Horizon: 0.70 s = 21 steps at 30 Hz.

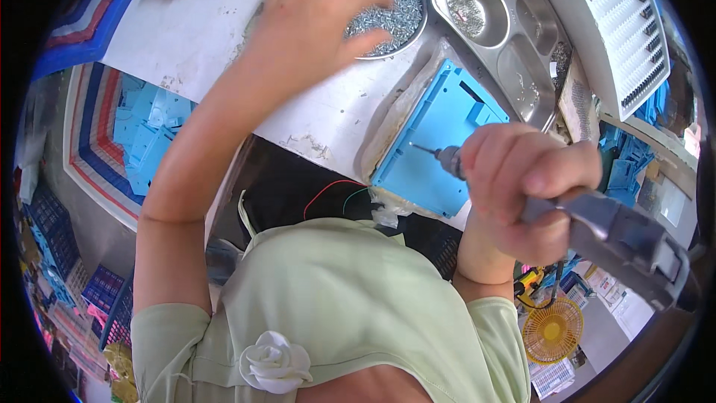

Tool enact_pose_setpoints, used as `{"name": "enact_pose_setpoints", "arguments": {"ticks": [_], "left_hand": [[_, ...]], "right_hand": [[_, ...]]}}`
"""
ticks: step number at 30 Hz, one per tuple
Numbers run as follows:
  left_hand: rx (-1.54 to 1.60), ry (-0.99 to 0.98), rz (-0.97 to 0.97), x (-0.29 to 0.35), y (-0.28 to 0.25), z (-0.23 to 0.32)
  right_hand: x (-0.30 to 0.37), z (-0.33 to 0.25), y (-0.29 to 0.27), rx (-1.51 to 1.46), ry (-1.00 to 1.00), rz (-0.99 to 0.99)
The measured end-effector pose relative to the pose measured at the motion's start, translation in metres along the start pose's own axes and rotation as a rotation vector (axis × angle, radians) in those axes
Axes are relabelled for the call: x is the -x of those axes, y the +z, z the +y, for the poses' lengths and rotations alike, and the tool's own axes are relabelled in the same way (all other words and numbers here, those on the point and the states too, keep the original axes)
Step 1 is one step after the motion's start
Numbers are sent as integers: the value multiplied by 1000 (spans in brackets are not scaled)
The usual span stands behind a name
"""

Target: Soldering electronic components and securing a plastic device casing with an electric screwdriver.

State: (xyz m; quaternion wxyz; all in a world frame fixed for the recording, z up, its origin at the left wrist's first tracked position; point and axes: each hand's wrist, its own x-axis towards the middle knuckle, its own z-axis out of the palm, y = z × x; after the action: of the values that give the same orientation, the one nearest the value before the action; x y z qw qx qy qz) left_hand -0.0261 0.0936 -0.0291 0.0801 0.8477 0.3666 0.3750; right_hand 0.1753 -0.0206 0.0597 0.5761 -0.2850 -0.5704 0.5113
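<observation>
My right hand (522,186) is wrapped round a grey power screwdriver (626,235). Its thin bit points left, above a light blue plastic casing (432,142) that lies on the worktable. My left hand (321,15) reaches over the near left rim of a round metal bowl (395,0) full of small silver screws. Its fingers are spread and a little blurred, and nothing shows in them. Whether a fingertip touches the screws I cannot tell.
A steel compartment tray (503,41) with small metal parts stands right of the bowl. Beyond it is a white rack (630,37) with rows of black pieces. Left of the table, a striped sack (93,134) holds blue plastic parts (145,134). A yellow fan (552,330) appears lower right.
</observation>
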Motion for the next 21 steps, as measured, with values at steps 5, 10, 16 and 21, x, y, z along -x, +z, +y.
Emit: {"name": "enact_pose_setpoints", "arguments": {"ticks": [5,10,16,21], "left_hand": [[-115,-115,-279,4,16,-15],[-486,91,-103,17,43,-23],[-221,-31,-116,11,46,-11],[39,-162,-173,7,27,-2]], "right_hand": [[8,0,12,-66,64,63],[25,-8,18,151,118,153],[20,34,31,104,-54,87],[22,37,18,128,-54,-147]]}}
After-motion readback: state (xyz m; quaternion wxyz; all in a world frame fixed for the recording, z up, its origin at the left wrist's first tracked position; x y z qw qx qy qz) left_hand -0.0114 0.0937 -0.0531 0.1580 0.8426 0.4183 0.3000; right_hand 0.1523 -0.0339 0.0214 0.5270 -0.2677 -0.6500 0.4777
